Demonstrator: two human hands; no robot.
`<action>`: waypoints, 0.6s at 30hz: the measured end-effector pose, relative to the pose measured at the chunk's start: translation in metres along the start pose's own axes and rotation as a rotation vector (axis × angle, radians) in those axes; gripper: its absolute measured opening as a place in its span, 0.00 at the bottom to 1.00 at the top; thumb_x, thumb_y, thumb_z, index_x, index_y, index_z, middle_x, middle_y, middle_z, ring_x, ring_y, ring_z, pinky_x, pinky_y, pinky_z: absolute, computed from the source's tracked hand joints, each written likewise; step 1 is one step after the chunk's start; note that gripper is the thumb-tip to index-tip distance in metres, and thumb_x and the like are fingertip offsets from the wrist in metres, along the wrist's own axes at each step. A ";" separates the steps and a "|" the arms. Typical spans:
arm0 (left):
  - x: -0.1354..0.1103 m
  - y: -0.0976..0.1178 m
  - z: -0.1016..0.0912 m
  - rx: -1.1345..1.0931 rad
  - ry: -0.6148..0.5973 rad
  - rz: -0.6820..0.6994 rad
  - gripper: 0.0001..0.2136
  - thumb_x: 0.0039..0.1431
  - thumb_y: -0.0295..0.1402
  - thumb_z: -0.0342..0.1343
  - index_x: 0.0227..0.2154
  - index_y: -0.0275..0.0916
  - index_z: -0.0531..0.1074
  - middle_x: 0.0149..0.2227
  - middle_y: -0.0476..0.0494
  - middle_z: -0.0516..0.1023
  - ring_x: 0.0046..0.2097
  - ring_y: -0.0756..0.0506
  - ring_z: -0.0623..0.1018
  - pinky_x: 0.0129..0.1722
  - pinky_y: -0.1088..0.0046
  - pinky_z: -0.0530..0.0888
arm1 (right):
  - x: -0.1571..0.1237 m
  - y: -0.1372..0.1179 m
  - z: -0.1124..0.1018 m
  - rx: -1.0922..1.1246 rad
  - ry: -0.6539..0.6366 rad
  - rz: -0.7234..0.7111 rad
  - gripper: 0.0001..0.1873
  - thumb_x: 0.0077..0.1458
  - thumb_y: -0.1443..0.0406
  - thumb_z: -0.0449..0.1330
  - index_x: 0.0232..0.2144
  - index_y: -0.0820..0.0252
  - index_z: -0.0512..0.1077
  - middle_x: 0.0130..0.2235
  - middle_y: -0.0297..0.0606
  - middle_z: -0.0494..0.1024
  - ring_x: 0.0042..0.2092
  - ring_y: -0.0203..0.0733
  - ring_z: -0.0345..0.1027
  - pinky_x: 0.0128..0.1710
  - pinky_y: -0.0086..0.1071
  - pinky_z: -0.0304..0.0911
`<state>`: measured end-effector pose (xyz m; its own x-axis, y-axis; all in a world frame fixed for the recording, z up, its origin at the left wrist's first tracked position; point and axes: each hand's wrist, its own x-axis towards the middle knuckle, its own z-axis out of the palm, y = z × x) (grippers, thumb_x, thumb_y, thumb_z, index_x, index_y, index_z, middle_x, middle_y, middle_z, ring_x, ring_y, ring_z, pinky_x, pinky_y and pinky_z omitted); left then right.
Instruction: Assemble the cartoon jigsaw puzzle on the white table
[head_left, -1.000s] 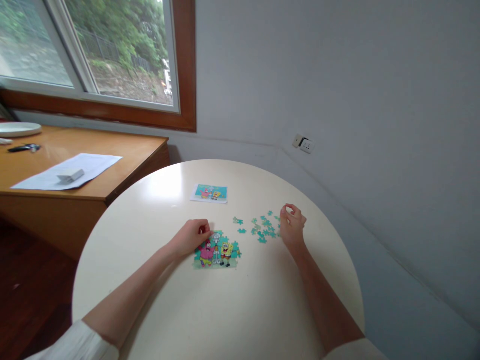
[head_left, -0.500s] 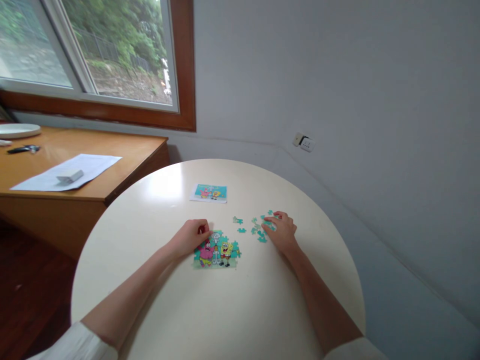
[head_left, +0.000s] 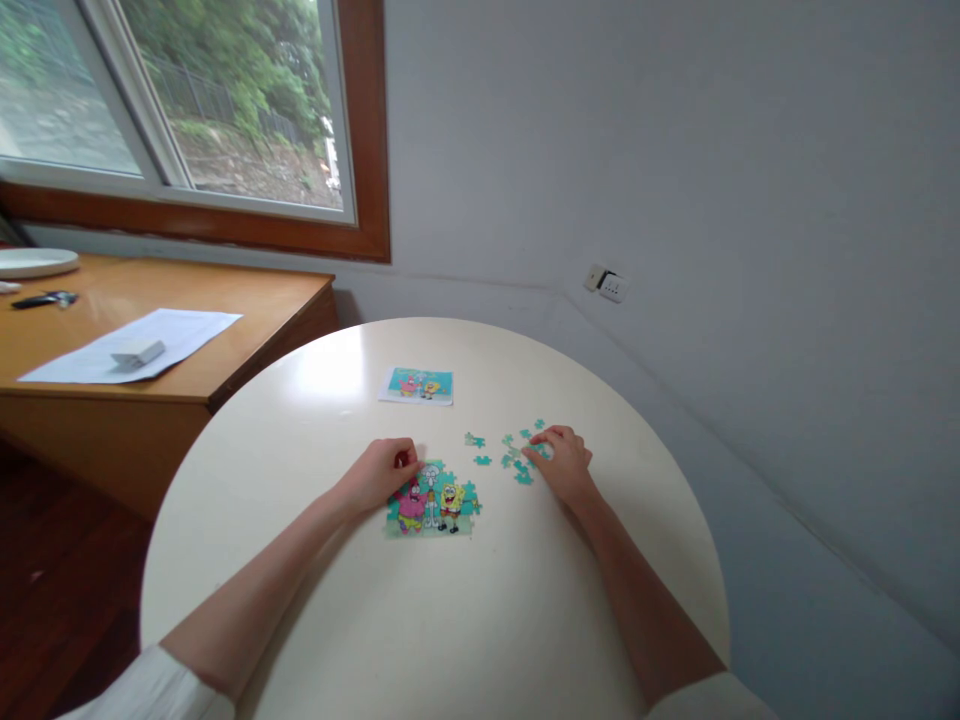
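A partly joined jigsaw puzzle [head_left: 431, 508] with three cartoon figures lies on the white round table. At its upper left edge rests my left hand [head_left: 386, 468], fingers curled in and thumb near the puzzle; whatever the fingers may hold is hidden. Loose teal puzzle pieces [head_left: 523, 472] lie in a cluster to the right. Over that cluster's right side is my right hand [head_left: 566, 463], thumb and fingers apart, the tips touching or just above the pieces. A few more loose pieces [head_left: 483, 461] sit between the puzzle and the cluster.
A picture card [head_left: 420, 386] showing the same figures lies farther back on the round table [head_left: 360, 630]. To the left stands a wooden desk [head_left: 277, 290] with a paper sheet [head_left: 187, 325], a small white block [head_left: 138, 352] and a white plate [head_left: 37, 263].
My right hand's index finger has shifted slightly over the loose pieces. The left hand and the joined puzzle stay in place.
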<state>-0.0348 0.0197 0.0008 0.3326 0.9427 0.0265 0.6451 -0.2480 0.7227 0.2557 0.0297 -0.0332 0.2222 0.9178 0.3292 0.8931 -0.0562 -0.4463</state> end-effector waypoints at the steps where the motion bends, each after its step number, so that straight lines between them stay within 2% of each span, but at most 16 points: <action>1: 0.000 0.000 0.000 0.005 0.002 0.000 0.11 0.47 0.41 0.48 0.19 0.38 0.62 0.18 0.52 0.65 0.22 0.52 0.61 0.22 0.77 0.58 | 0.000 0.000 0.000 -0.004 -0.003 0.009 0.10 0.43 0.58 0.59 0.30 0.54 0.72 0.42 0.37 0.67 0.45 0.47 0.58 0.44 0.42 0.50; 4: 0.000 -0.001 0.001 0.017 0.007 0.008 0.11 0.48 0.40 0.48 0.19 0.38 0.62 0.18 0.52 0.65 0.22 0.52 0.61 0.22 0.77 0.58 | 0.000 0.000 -0.001 -0.021 -0.010 0.012 0.12 0.43 0.58 0.59 0.32 0.54 0.72 0.42 0.38 0.68 0.45 0.48 0.58 0.45 0.42 0.50; 13: 0.000 0.003 0.000 0.005 0.012 0.005 0.11 0.47 0.41 0.48 0.18 0.38 0.63 0.17 0.52 0.64 0.22 0.51 0.62 0.23 0.76 0.59 | 0.000 0.003 0.001 -0.045 -0.053 -0.007 0.09 0.46 0.58 0.57 0.28 0.56 0.70 0.39 0.38 0.69 0.43 0.46 0.59 0.42 0.40 0.50; 18: 0.000 0.001 0.000 0.012 0.017 0.004 0.12 0.47 0.41 0.48 0.18 0.38 0.62 0.17 0.52 0.64 0.22 0.52 0.62 0.23 0.76 0.59 | 0.003 0.005 0.001 -0.015 -0.025 -0.014 0.09 0.43 0.58 0.58 0.27 0.57 0.69 0.36 0.37 0.70 0.41 0.45 0.60 0.40 0.38 0.51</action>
<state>-0.0337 0.0196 0.0013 0.3238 0.9452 0.0411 0.6518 -0.2544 0.7144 0.2599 0.0324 -0.0354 0.1997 0.9279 0.3149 0.9020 -0.0486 -0.4289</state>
